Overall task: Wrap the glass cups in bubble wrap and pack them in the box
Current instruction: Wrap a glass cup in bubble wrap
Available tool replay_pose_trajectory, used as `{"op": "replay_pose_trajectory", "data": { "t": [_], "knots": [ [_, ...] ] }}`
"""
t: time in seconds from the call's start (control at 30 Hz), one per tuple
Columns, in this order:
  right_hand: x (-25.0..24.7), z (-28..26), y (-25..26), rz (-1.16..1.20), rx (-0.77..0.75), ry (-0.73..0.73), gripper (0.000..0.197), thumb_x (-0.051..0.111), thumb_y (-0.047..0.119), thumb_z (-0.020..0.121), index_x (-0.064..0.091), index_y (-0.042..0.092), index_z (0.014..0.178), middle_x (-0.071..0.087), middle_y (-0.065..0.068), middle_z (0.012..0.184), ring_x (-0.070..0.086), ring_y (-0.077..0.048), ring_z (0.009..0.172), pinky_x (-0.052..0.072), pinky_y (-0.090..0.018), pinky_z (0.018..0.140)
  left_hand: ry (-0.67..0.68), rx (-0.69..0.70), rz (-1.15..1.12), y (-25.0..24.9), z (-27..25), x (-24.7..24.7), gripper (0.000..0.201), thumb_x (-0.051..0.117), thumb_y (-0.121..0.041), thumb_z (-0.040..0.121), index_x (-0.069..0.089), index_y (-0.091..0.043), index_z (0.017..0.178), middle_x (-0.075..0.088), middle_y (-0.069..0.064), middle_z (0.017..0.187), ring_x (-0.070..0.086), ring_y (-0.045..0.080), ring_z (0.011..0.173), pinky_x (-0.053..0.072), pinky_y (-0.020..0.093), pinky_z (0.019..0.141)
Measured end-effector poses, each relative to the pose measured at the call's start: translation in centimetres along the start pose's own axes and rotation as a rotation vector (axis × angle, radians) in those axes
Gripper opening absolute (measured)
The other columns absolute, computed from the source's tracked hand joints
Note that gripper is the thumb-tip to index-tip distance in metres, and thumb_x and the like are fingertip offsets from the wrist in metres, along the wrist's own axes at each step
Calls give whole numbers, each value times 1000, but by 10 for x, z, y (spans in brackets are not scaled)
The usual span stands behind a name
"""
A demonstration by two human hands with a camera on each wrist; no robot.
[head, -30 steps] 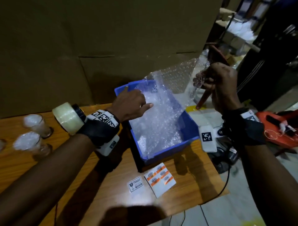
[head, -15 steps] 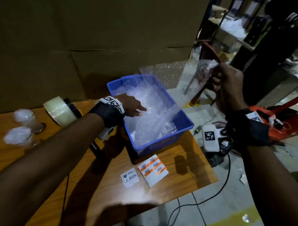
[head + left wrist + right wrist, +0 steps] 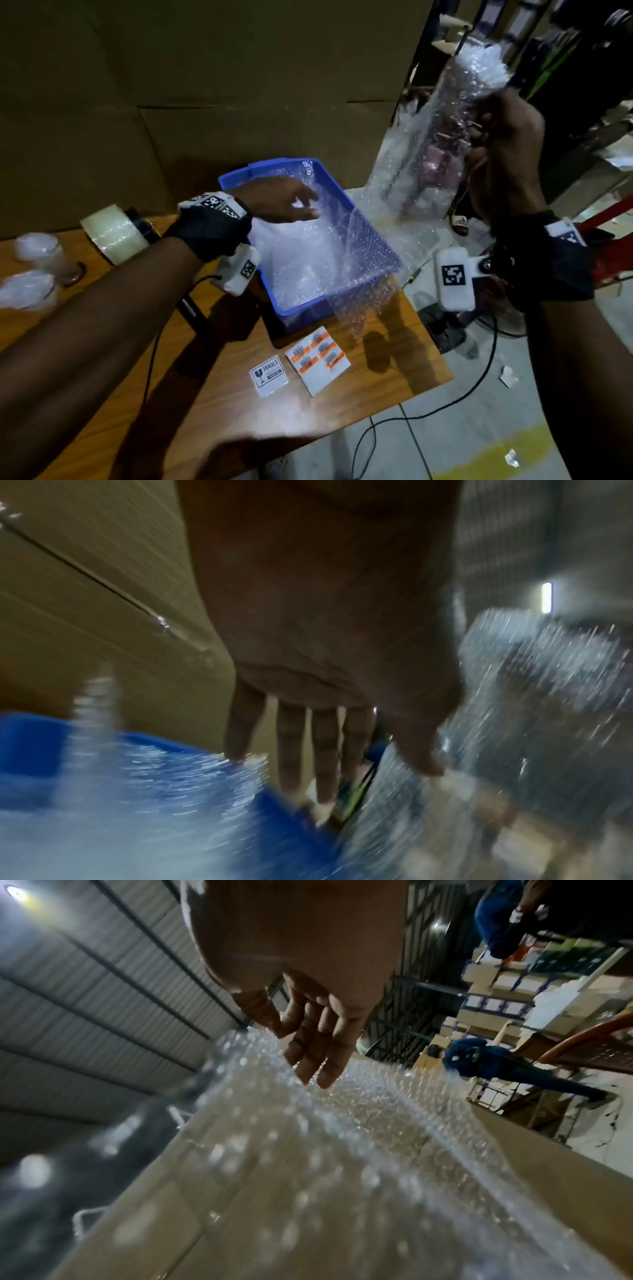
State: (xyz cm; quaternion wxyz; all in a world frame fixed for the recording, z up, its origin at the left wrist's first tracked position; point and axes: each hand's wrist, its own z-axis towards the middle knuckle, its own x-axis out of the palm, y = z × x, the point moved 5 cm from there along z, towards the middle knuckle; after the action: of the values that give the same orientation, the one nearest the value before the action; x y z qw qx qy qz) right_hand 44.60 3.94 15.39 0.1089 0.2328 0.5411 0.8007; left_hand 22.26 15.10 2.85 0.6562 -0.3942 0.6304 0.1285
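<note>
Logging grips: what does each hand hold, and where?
Right hand pinches the bubble wrap sheet near its top edge; left hand holds nothing.

Bin (image 3: 363,246) sits at the desk's (image 3: 239,411) back-right corner, against the cardboard wall (image 3: 239,85); bubble wrap (image 3: 308,260) lies in it and spills over its right rim. Tape roll (image 3: 113,236) left of bin, two wrapped cups (image 3: 37,250) at far left. Label sheets (image 3: 318,359) on desk in front of bin; left hand (image 3: 284,202) over bin, right hand (image 3: 503,144) raised right of it, off the desk.
</note>
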Motion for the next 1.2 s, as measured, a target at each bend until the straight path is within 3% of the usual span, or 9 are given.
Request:
{"op": "replay_pose_trajectory", "data": {
  "t": [0.1, 0.23, 0.33, 0.57, 0.87, 0.97, 1.03, 1.1, 1.2],
  "knots": [
    [29, -7, -7, -64, -6, 187, 18, 52, 13, 99, 54, 13, 81, 66, 6, 71, 64, -12, 67, 54, -28, 64, -133, 93, -534, -40, -26, -27, 56, 60, -66, 87, 62, -28, 129, 68, -8, 125, 63, 6, 113, 50, 20, 91],
    [85, -31, -24, -157, -32, 470, 10, 63, 14, 94, 63, 4, 97, 69, -14, 95, 68, -23, 88, 51, -38, 82, -269, 113, -1052, -66, -75, -40, 64, 69, -69, 73, 60, -32, 124, 70, -10, 124, 65, 10, 118, 59, 36, 87],
    [122, -49, -36, -123, -46, 612, 8, 65, 7, 94, 68, 1, 98, 71, -17, 93, 68, -20, 84, 53, -31, 79, -462, 32, -1182, -54, -108, -43, 48, 76, -61, 72, 71, -29, 108, 73, -4, 117, 69, 18, 112, 61, 44, 84],
    [200, -106, -48, -177, -130, 928, 9, 61, 3, 96, 70, 2, 98, 71, -6, 86, 66, -12, 80, 53, -23, 76, -825, -237, -1305, 2, -189, -44, 21, 62, -23, 96, 69, -5, 102, 72, 1, 81, 67, 9, 66, 59, 27, 65],
    [258, -134, -60, -415, -198, 785, 43, 78, 18, 85, 61, 18, 125, 62, 6, 122, 58, -7, 114, 50, -34, 100, -819, -326, -1181, 80, -341, -35, 13, 67, -21, 84, 65, -10, 88, 66, 2, 77, 62, 11, 62, 57, 27, 61],
    [280, -158, -81, -528, -10, 787, 86, 82, 29, 79, 34, 20, 149, 43, 4, 143, 51, 5, 118, 44, -9, 88, -703, -349, -1109, 103, -398, -29, 21, 74, -32, 82, 68, -15, 93, 64, -1, 75, 61, 8, 64, 55, 26, 60],
    [303, -186, -98, -532, 40, 896, 106, 85, 29, 73, 20, 20, 156, 41, 2, 147, 49, 8, 116, 44, -12, 94, -651, -366, -1096, 114, -433, -28, 16, 70, -38, 73, 76, -28, 83, 66, -8, 75, 61, 6, 61, 50, 18, 51],
    [329, -216, -112, -545, -5, 1015, 113, 88, 41, 63, 24, 25, 155, 53, 0, 139, 51, -6, 124, 46, -29, 105, -594, -377, -1090, 126, -465, -27, 15, 74, -44, 73, 76, -30, 79, 63, 0, 76, 56, 23, 60, 48, 15, 48],
    [368, -263, -125, -611, -83, 1148, 83, 87, 39, 70, 49, 23, 142, 68, 1, 105, 65, -11, 101, 55, -39, 92, -592, -463, -1016, 149, -511, -24, 53, 80, -68, 66, 76, -23, 93, 60, 17, 95, 52, 35, 83, 58, 29, 61]
  ]
}}
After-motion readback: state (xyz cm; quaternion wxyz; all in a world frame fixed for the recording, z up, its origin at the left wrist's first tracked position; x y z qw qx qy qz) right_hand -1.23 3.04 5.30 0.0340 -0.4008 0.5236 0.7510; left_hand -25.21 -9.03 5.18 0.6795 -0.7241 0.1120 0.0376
